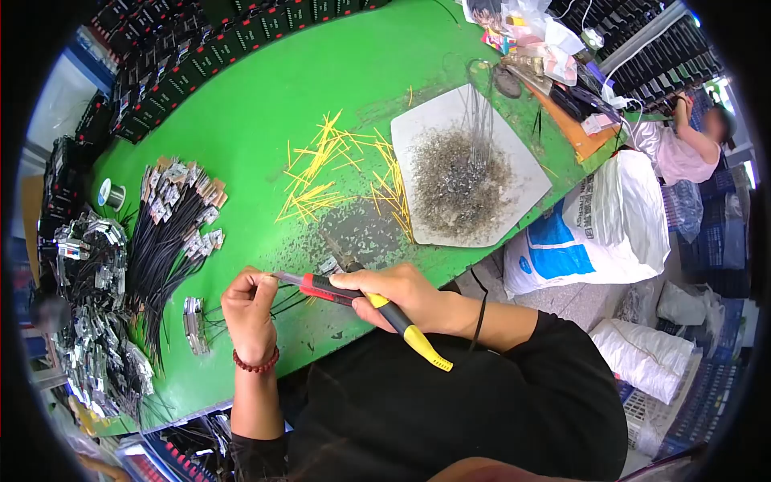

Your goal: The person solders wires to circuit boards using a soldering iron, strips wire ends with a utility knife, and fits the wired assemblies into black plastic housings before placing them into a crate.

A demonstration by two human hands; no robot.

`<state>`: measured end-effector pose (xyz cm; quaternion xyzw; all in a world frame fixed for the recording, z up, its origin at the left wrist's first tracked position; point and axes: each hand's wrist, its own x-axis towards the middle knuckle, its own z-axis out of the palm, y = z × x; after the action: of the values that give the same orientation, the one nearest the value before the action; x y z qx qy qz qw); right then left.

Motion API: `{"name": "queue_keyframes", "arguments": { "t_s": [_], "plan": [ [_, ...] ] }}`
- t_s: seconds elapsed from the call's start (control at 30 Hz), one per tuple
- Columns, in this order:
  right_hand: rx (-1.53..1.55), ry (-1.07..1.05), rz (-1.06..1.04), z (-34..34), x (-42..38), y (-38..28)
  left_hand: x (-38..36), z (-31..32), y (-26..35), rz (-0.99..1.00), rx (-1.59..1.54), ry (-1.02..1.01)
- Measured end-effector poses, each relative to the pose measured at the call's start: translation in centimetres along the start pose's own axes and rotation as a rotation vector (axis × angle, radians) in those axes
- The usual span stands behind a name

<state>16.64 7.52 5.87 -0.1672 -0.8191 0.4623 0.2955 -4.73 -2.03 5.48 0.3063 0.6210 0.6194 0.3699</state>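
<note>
Red-and-black cutter [321,288] clamped with yellow-and-black tool [420,344] in right hand [405,291] above green table [241,104], long axis aimed leftward at left hand [250,313], pinched just beside blade [289,278] on something indiscernible.

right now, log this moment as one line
right hand: holding red-black cutter, yellow-black tool | left hand: pinched near cutter tip, contents unclear | table: yellow strips beside pale board

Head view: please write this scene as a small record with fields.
Right grip: holds red knife and yellow tool
Left grip: pinched shut near the knife's tip; anything held is unclear
Table: green
On table: yellow strips, black wires, pale board with dark scraps
Beside table: white sack
</note>
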Motion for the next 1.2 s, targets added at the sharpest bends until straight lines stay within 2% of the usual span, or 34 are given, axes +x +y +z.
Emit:
{"name": "queue_keyframes", "arguments": {
  "t_s": [0.07, 0.2, 0.27, 0.33, 0.37, 0.43, 0.77, 1.2],
  "plan": [
    [0.006, 0.059, -0.047, 0.3, 0.1, 0.1, 0.0, 0.0, 0.2, 0.023, -0.017, -0.037],
    [-0.002, 0.003, -0.045, -0.4, 0.3, -0.2, 0.2, 0.0, 0.1, 0.038, -0.020, -0.039],
    [0.074, 0.016, -0.049, -0.1, 0.3, 0.0, 0.1, -0.2, 0.1, 0.027, 0.079, -0.011],
    [0.134, -0.045, 0.053, -0.3, 0.0, 0.2, 0.2, -0.1, 0.2, 0.024, 0.107, 0.010],
    [0.092, 0.017, -0.021, 0.0, 0.1, 0.5, 0.2, 0.0, 0.6, 0.018, 0.137, 0.023],
    [0.186, 0.025, 0.007, 0.2, 0.2, 0.1, 0.3, 0.1, 0.9, 0.025, 0.156, 0.026],
    [0.152, 0.037, 0.030, 1.4, 0.2, 0.8, 0.0, 0.0, 0.3, -0.004, -0.143, 0.001],
    [0.156, 0.037, 0.029, 1.6, -0.2, 0.9, -0.2, -0.4, 0.1, -0.004, -0.117, -0.042]
  ]
}}
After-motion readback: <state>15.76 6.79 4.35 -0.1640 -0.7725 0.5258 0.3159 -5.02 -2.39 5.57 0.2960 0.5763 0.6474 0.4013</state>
